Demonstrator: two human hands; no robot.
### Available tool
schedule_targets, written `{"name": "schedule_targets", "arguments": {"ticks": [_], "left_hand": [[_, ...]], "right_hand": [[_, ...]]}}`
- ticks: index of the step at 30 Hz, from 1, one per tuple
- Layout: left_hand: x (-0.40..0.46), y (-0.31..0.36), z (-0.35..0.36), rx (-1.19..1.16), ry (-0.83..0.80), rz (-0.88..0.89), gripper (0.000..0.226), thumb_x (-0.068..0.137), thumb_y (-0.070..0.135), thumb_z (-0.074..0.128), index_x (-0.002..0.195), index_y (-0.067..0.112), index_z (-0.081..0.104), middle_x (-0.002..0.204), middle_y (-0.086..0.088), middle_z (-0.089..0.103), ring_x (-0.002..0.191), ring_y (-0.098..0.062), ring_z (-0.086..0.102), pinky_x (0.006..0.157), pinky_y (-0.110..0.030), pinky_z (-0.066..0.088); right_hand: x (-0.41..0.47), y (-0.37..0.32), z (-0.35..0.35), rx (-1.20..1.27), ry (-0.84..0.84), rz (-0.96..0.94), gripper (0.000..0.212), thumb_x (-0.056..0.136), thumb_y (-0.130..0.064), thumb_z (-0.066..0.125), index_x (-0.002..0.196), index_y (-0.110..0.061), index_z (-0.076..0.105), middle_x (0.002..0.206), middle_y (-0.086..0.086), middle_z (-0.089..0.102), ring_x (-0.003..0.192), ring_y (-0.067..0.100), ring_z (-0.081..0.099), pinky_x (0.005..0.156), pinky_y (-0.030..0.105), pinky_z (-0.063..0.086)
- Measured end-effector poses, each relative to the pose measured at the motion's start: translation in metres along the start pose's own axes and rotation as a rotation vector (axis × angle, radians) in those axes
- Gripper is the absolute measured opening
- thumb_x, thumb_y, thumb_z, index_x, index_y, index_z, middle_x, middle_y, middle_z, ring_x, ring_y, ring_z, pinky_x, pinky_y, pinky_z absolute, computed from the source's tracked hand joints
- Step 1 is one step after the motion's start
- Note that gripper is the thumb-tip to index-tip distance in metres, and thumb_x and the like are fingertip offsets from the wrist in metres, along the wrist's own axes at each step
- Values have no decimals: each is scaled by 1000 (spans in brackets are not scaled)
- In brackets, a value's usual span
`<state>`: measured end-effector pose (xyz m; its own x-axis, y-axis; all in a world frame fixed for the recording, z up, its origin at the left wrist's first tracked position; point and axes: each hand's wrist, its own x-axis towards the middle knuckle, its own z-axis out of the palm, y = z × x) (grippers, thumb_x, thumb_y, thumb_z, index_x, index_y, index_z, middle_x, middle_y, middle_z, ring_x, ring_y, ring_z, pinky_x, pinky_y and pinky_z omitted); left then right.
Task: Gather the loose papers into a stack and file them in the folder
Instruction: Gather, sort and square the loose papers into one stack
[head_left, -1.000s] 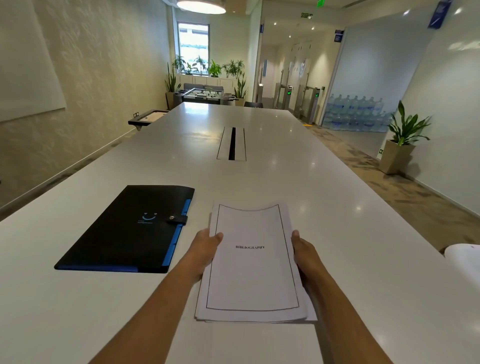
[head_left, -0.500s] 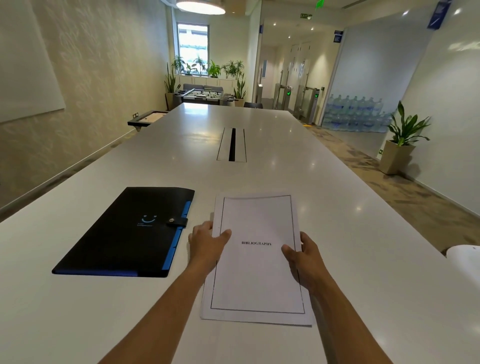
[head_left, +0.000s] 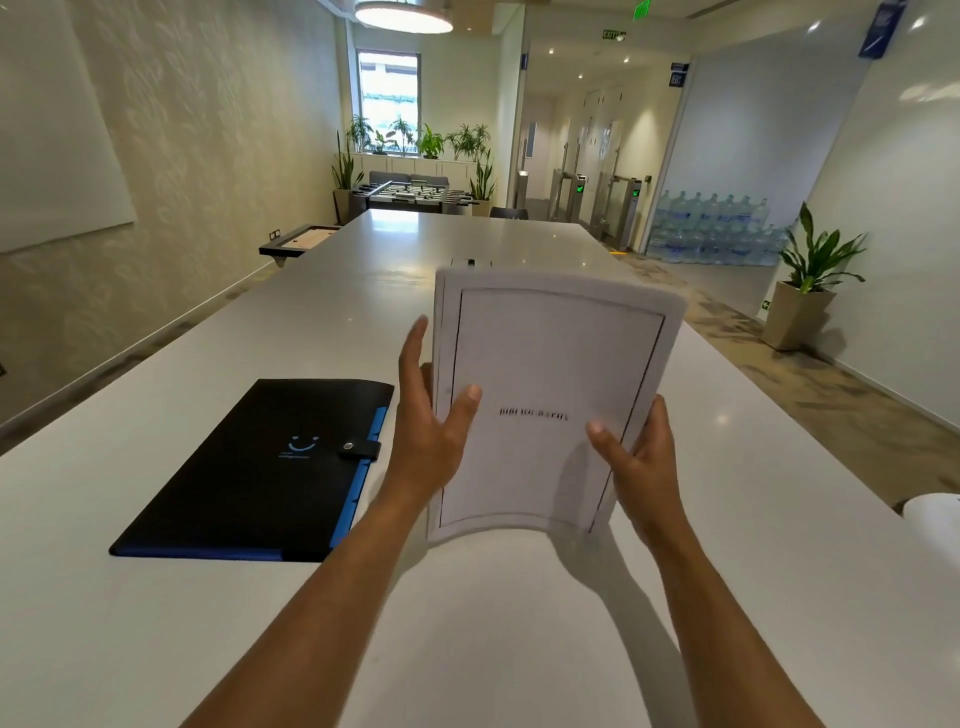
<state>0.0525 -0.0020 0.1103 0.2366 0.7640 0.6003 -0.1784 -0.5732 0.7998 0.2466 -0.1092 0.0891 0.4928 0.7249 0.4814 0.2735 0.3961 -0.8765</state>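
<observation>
Now, in the head view, you hold one stack of papers (head_left: 550, 410) upright, tilted back a little, with its lower edge at or just above the white table (head_left: 260, 649); whether it touches the surface, you cannot tell. The stack is motion-blurred, so the sheets cannot be counted, and the single line of print on the top page is unreadable. A thin black border frames that page.

Your left hand (head_left: 431, 431) grips the stack's left edge, thumb across the front of the page, fingers extended up behind the edge. Your right hand (head_left: 641, 457) clasps the lower right edge, thumb on the front, fingers wrapped behind.

One black folder (head_left: 249, 478) with blue edging lies flat on the table just left of your left forearm, apart from the papers. Its single snap strap is fastened, so it is closed, and a small blue smile mark shows on the cover.

One potted plant (head_left: 802, 291) stands on the floor at the right wall.
</observation>
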Motion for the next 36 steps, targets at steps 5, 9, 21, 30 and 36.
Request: {"name": "schedule_targets", "arguments": {"ticks": [5,9,21,30,36], "left_hand": [[-23,-32,8,70,36,-273,61,83,31,70,134,33,36,128,4,54,115,-10,55,92,-28,51],[-25,-34,16,26,69,-288,28,80,38,72,101,41,54,101,21,62,93,3,63,73,-11,52],[-15,-67,31,319,2,-592,51,95,22,56,139,22,31,139,-15,45,122,-31,49,82,-30,40],[-41,-112,35,732,-148,-503,64,94,11,56,148,9,22,137,-14,40,114,-28,53,90,-34,49],[-48,-122,30,1041,-210,-331,40,93,34,55,126,11,53,121,-8,54,104,-20,52,85,-29,45]], "right_hand": [[-20,27,15,7,138,94,43,74,-19,68,112,-32,52,110,-5,66,99,13,66,83,32,57],[-26,37,27,-40,208,99,44,79,-19,64,119,-31,51,112,-13,62,100,0,62,78,18,54],[-3,48,0,-297,176,471,40,80,-7,56,115,-25,50,103,2,66,83,16,65,62,26,49],[-12,64,7,-635,31,522,59,77,5,49,135,-8,40,111,16,63,85,24,55,62,27,41],[-16,70,12,-906,-18,476,37,73,0,50,110,-4,51,98,14,57,83,29,54,70,36,45]]}}
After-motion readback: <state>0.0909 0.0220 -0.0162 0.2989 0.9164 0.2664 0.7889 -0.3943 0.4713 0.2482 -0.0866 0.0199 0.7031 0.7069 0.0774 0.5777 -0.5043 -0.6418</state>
